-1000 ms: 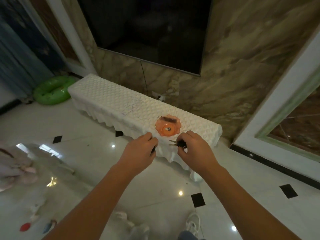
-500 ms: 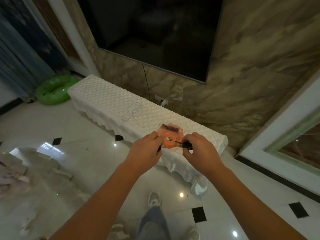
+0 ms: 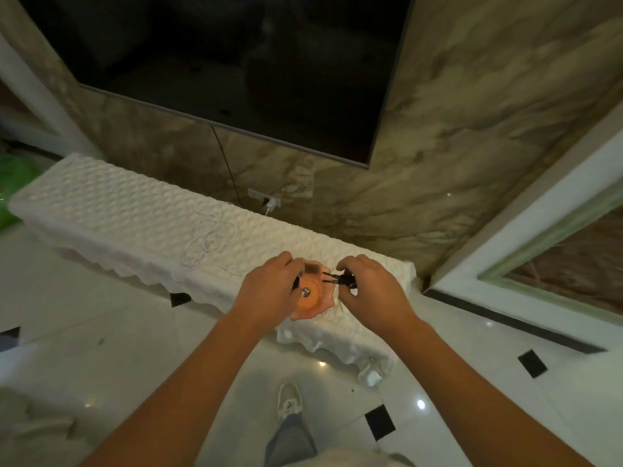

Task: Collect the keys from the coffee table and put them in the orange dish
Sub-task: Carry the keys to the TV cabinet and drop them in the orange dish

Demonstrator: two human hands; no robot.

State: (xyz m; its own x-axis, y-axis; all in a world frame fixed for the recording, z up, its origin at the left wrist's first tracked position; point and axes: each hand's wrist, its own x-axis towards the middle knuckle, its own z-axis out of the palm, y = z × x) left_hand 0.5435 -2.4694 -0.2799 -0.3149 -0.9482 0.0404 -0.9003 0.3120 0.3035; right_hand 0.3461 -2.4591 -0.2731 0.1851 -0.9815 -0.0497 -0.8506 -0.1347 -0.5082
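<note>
Marble wall [image 3: 472,136] at the far side, dark television [image 3: 236,62] mounted on it, cable hanging from its lower edge toward a socket [image 3: 266,202]. Below runs a long low cabinet under a white textured cover [image 3: 118,210]; a thin white cord [image 3: 205,241] lies looped on top. Orange dish [image 3: 312,298] sits on the cover near the cabinet's right end, close to the near edge, wavy rim, a small metallic piece at its centre. My right hand [image 3: 369,293] is over the dish's right rim, thumb and fingers pinched together on the keys [image 3: 340,281]: black head in the pinch, blades pointing left over the dish. Keys are above the dish; I cannot tell whether they touch it. My left hand [image 3: 269,294] covers the dish's left side, fingers curled closed on a small dark object that is mostly hidden; cannot tell what it is. White tile floor [image 3: 118,348] with black diamond insets, one shoe [image 3: 286,397] visible near.
</note>
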